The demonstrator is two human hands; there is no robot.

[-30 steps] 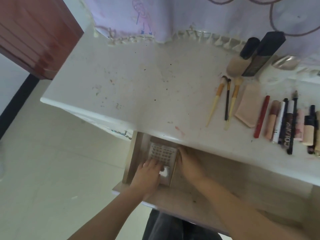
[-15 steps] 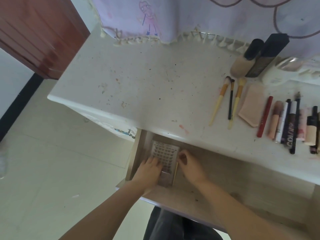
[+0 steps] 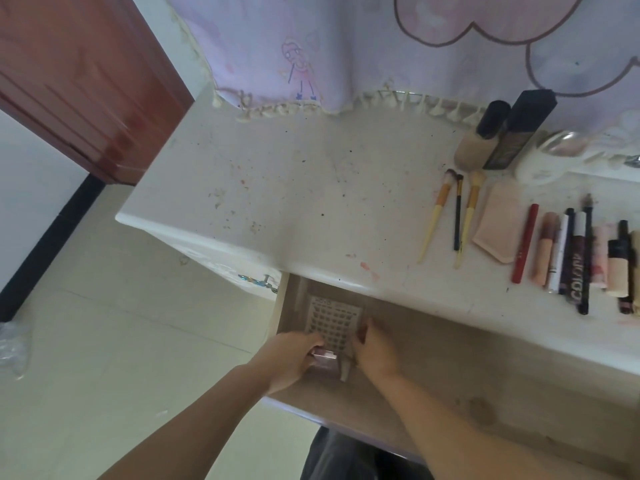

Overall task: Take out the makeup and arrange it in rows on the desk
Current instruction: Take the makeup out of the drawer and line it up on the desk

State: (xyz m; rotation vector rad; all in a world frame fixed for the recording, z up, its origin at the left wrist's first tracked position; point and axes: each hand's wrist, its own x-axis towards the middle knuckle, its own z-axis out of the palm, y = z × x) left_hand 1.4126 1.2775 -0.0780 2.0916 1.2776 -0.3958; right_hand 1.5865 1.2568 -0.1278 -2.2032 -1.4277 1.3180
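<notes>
Both my hands reach into the open wooden drawer (image 3: 460,362) under the desk. A flat makeup palette (image 3: 332,323) with a grid of small pans lies at the drawer's left end. My left hand (image 3: 291,358) grips its near left corner, fingers curled over a pink edge. My right hand (image 3: 375,348) holds its right side. On the white desk (image 3: 294,202) lie three brushes (image 3: 457,213), a beige puff (image 3: 498,223), and a row of several lipsticks and pencils (image 3: 575,258). Two foundation bottles (image 3: 498,136) stand behind them.
A lilac curtain (image 3: 381,46) hangs along the desk's back edge. A white mirror stand (image 3: 540,168) sits at the back right. A red-brown door (image 3: 76,81) is at the left, pale floor tiles (image 3: 121,341) below. Dark trousers (image 3: 346,459) show under the drawer.
The camera view shifted, so the desk sits lower right in frame. My hands slid toward the palette's near end and its near edge has lifted slightly.
</notes>
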